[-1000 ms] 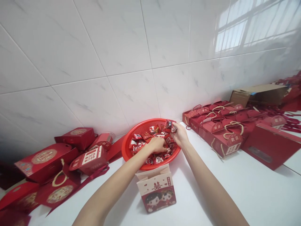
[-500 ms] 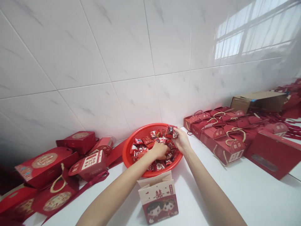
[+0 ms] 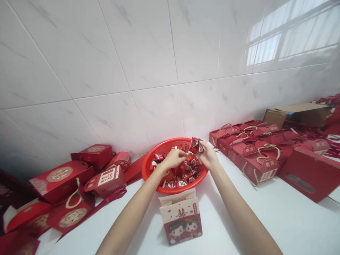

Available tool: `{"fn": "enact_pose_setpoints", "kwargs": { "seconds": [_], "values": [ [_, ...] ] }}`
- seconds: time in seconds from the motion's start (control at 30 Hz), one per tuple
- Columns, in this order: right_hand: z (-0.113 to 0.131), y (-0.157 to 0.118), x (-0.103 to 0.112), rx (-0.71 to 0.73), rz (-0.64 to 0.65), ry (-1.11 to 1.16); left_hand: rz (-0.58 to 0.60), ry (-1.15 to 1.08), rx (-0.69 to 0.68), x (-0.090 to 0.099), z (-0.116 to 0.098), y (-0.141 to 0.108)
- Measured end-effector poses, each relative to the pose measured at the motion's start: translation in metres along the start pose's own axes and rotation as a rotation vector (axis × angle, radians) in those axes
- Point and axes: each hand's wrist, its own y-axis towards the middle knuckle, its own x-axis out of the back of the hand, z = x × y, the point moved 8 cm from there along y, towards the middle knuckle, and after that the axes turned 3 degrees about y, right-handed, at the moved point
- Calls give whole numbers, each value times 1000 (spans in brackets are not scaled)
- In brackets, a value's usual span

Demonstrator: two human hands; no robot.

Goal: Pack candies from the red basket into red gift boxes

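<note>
A red plastic basket (image 3: 148, 159) full of wrapped candies (image 3: 183, 173) stands against the wall. Inside its rim, my left hand (image 3: 174, 158) is over the candies with its fingers drawn together; whatever may be between the fingertips is hidden. At the basket's right edge, my right hand (image 3: 209, 156) is closed on a few wrapped candies (image 3: 196, 144), holding them just above the rim. In front of the basket a small red and cream paper gift box (image 3: 182, 221), printed with two cartoon figures, stands upright with its top open.
Several red gift boxes (image 3: 63, 179) are piled at the left. Rows of red boxes with rope handles (image 3: 247, 152) line the right side, beside a larger red box (image 3: 310, 173). Behind these lies an open cardboard carton (image 3: 297, 113). A white tiled wall (image 3: 156, 109) closes off the back.
My left hand has lifted from deep among the candies and shifted back a little to the left. My right hand still holds its candies by the rim. The view has shifted slightly.
</note>
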Motion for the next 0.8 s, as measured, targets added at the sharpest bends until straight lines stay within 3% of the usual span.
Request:
{"fn": "enact_pose_setpoints", "kwargs": {
  "seconds": [0.2, 0.37, 0.63, 0.7, 0.8],
  "values": [
    [12, -22, -31, -44, 135, -56, -404, -627, 77, 34, 20, -41],
    [15, -51, -64, -28, 250, -99, -566, -761, 91, 48, 10, -79],
    [40, -93, -91, 128, 374, -212, -593, -766, 13, 71, -21, -143],
    [47, -103, -96, 139, 423, -266, -520, -662, -26, 72, -32, -161],
    [50, -118, -104, 107, 548, -387, -373, -528, -24, 58, -42, -180]
  ]
}}
